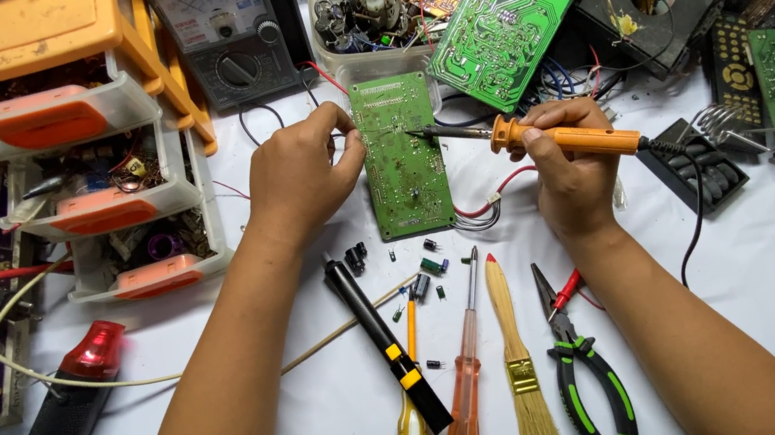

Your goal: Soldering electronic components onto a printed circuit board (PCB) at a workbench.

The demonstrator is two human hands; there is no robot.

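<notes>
Green circuit board (403,155) lies flat at table centre, 12 o'clock of the tool row. Left hand (301,174) curled, pinning its left edge. Right hand (567,167) closed around the orange soldering iron (558,138), tip on the board. Judged light, rigid, fragile: hold by edges, iron by handle. Count: four green boards, two screwdrivers, one brush, one pair of pliers.

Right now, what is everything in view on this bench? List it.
circuit board: one, green, centre, flat under the iron's tip
soldering iron: one, orange handle, in right hand
second board: one, green, tilted, behind
multimeter: one, dark, top
drawer unit: one, orange and clear, left
pliers: one, green-black grips, front
brush: one, wooden, front
screwdriver: one, orange, front
left hand: at the board's left edge
right hand: gripping the iron
</notes>
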